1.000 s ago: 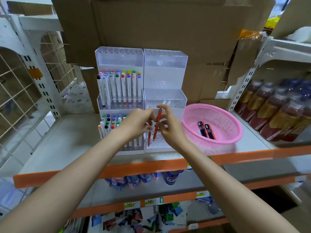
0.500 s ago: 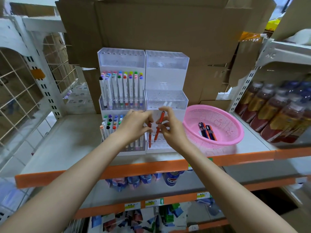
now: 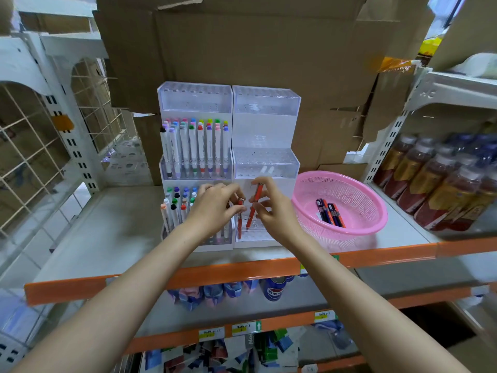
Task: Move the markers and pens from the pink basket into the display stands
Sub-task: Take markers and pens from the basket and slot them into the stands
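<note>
Front tier of right stand (image 3: 266, 162): left hand (image 3: 215, 208) pinching upright red pen (image 3: 240, 220), right hand (image 3: 271, 211) pinching tilted red pen (image 3: 254, 204) just beside it. Straighten tilted one over a free hole, then press down. More pens (image 3: 330, 213) waiting in pink basket (image 3: 357, 232), right of stand.

Both bare arms reach forward, hands nearly meeting.
The left hand (image 3: 215, 208) pinches an upright pen (image 3: 239, 224) in curled fingertips; just beside it, the right hand (image 3: 275, 211) pinches a tilted pen (image 3: 257, 196) between thumb and forefinger.
</note>
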A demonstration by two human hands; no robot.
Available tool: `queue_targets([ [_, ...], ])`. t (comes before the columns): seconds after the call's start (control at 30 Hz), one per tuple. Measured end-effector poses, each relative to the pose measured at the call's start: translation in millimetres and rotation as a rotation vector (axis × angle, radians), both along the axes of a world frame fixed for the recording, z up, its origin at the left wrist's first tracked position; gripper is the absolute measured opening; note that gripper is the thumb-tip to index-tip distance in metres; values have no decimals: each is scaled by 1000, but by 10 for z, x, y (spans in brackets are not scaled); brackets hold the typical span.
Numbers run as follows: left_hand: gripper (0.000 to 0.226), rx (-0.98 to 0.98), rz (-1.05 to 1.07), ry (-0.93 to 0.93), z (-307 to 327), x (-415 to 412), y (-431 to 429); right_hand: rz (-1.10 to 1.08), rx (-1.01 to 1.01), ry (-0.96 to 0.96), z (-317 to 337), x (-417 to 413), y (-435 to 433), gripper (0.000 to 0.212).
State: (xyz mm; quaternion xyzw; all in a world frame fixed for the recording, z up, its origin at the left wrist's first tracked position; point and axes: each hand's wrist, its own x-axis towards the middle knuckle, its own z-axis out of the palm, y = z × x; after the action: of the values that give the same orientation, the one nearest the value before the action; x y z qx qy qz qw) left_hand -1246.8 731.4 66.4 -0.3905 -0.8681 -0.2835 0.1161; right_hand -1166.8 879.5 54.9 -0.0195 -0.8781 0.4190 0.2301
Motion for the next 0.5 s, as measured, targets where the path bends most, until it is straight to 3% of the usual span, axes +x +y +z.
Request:
queue_targets([
  [0.23, 25, 0, -11, 21, 7, 11, -25, 3, -4, -18, 31, 16, -2, 30],
  [0.5, 24, 13, -12, 44, -30, 20, -106, 29, 144, -120, 40, -1, -5, 18],
])
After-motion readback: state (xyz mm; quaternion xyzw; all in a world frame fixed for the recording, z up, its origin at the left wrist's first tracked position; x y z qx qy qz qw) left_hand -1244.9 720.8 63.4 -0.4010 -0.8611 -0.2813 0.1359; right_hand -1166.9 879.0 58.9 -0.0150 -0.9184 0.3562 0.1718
